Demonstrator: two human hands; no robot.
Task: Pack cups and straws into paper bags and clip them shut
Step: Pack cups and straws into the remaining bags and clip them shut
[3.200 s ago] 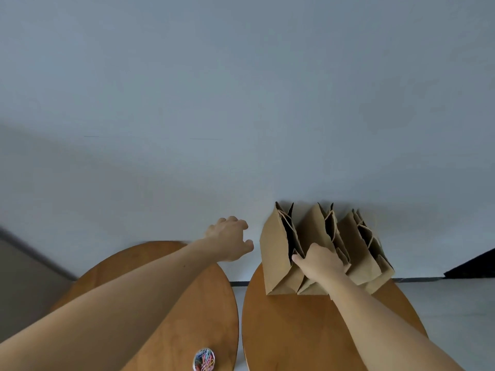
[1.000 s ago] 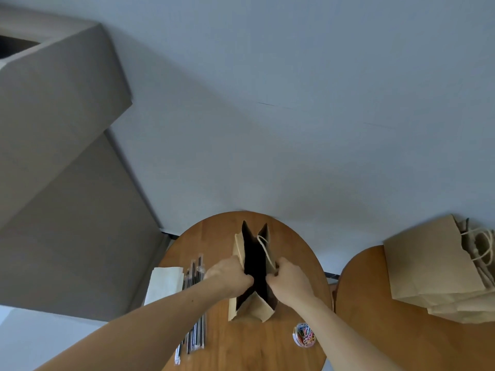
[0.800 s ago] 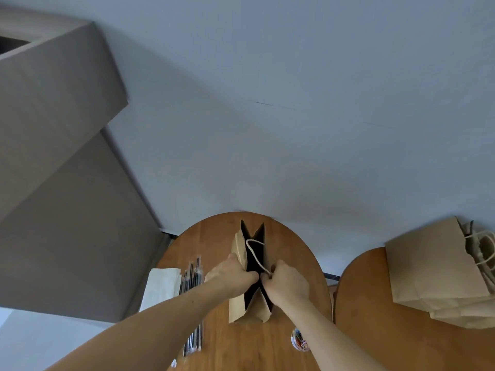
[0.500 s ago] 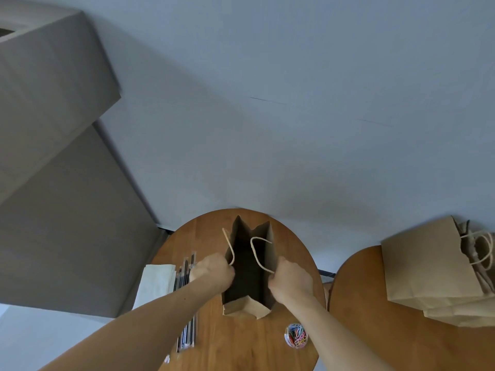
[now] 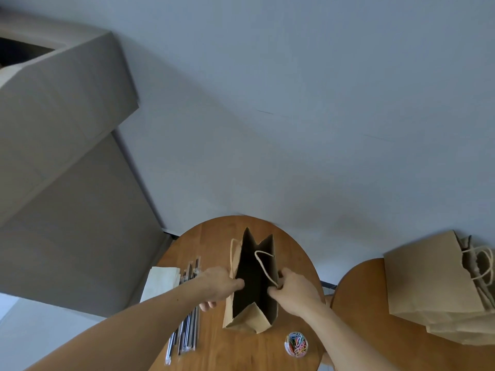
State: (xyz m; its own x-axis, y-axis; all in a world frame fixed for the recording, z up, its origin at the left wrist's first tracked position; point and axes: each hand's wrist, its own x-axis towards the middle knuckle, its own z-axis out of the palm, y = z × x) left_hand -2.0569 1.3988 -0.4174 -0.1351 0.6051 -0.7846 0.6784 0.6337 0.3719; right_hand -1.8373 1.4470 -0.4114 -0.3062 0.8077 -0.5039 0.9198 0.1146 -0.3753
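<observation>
A brown paper bag [image 5: 247, 321] stands upright on the left round wooden table [image 5: 214, 236], its mouth spread wide and dark inside. My left hand [image 5: 218, 286] grips the bag's left rim, thumb over the edge. My right hand [image 5: 293, 290] grips the right rim beside a string handle. Wrapped black straws [image 5: 187, 325] lie left of the bag, partly under my left arm. A small clear tub of coloured paper clips [image 5: 296, 344] sits at the front right of the bag. No cups are in view.
A pale flat paper stack [image 5: 160, 282] lies left of the straws. A second round table [image 5: 375, 344] on the right carries several more brown bags [image 5: 428, 279] lying on their sides. A grey wall rises behind, with a grey bulkhead [image 5: 59, 108] at left.
Earlier I reached for the bags on the right table. Over the last second my hands pulled the bag's rims apart, and its mouth went from a narrow slit to wide.
</observation>
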